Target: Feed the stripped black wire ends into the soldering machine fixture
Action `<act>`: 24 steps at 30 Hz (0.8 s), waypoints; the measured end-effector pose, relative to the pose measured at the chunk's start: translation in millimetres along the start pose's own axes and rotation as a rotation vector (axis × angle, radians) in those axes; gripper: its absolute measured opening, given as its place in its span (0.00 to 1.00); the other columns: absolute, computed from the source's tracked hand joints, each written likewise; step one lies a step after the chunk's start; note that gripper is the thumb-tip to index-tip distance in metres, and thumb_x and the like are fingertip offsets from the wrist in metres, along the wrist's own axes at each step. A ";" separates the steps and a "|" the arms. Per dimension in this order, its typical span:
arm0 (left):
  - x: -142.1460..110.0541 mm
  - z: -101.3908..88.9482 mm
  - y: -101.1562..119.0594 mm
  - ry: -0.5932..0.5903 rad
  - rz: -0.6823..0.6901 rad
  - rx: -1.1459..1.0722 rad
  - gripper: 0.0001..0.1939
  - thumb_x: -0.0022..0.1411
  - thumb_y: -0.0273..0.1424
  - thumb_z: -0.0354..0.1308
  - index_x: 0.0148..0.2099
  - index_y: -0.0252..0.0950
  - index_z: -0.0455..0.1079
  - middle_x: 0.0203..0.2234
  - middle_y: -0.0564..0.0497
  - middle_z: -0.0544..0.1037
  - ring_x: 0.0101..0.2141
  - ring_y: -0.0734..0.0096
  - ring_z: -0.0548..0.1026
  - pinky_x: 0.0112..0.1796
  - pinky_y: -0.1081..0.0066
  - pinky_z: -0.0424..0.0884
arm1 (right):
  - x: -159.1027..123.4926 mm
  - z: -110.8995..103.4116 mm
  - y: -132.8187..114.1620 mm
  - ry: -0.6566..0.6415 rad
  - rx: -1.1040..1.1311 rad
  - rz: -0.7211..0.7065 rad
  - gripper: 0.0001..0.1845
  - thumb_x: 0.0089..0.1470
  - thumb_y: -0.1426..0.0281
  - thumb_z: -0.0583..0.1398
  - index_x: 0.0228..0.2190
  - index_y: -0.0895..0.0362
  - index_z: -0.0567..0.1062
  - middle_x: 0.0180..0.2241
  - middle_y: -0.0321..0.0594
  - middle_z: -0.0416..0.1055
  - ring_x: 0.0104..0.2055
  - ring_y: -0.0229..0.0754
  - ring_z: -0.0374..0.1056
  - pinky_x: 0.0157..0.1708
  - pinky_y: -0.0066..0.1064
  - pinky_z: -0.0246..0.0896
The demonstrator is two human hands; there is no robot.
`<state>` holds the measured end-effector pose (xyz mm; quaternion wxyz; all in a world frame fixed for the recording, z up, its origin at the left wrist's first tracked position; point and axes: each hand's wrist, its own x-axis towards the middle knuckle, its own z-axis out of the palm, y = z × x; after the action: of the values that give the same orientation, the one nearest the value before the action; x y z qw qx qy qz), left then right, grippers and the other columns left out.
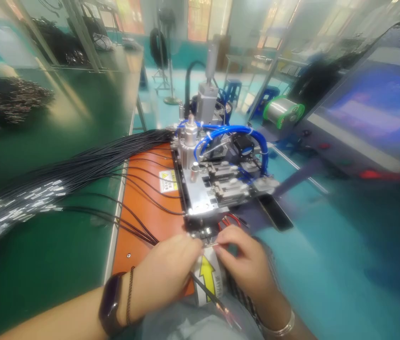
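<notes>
A bundle of black wires [79,163] crosses the orange mat [143,189] on the worktop [44,264]. My left hand [164,264] grips one black wire [207,290] at the machine [221,189]'s front edge, while my right hand [246,262] pinches a small metal tip [211,244] just beside it.

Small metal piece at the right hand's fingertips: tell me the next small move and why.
Probably ease the small metal piece a little toward the pneumatic machine, because the right hand holds it just short of the machine's front edge. The left hand seems to steady the black wire, which crosses the yellow-arrow label.
</notes>
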<state>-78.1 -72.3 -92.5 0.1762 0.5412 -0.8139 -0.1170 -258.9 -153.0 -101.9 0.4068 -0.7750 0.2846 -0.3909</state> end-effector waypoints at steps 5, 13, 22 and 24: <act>-4.6 6.8 -2.4 0.069 -0.047 -0.011 0.07 0.60 0.19 0.45 0.36 0.37 0.58 0.27 0.53 0.66 0.28 0.68 0.63 0.28 0.68 0.58 | -1.4 -6.0 -5.4 -0.030 -0.043 -0.165 0.11 0.54 0.81 0.59 0.37 0.54 0.73 0.32 0.37 0.73 0.36 0.39 0.67 0.38 0.31 0.63; -0.9 5.2 0.5 0.121 -0.073 0.030 0.07 0.60 0.19 0.45 0.35 0.37 0.58 0.26 0.53 0.66 0.28 0.68 0.63 0.29 0.69 0.57 | 0.9 -1.4 -10.9 -0.168 -0.130 0.043 0.06 0.54 0.75 0.61 0.36 0.55 0.75 0.33 0.38 0.74 0.36 0.41 0.66 0.37 0.32 0.61; -0.6 -3.2 5.2 0.050 0.015 0.175 0.09 0.53 0.20 0.48 0.38 0.36 0.59 0.27 0.51 0.67 0.27 0.65 0.64 0.26 0.68 0.58 | 1.2 4.1 -21.8 -0.069 -0.125 0.048 0.08 0.58 0.75 0.56 0.30 0.56 0.75 0.29 0.38 0.73 0.34 0.41 0.65 0.36 0.33 0.60; -0.1 -4.6 5.6 0.017 0.036 0.215 0.11 0.52 0.22 0.50 0.39 0.36 0.59 0.28 0.49 0.68 0.28 0.63 0.65 0.27 0.67 0.60 | 3.0 4.3 -21.7 -0.140 -0.148 0.004 0.09 0.58 0.76 0.55 0.32 0.55 0.75 0.31 0.39 0.74 0.36 0.42 0.65 0.38 0.34 0.60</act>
<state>-80.8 -70.0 -86.2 0.1259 0.5433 -0.8297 -0.0213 -251.1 -142.6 -83.7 0.3684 -0.8277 0.2851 -0.3128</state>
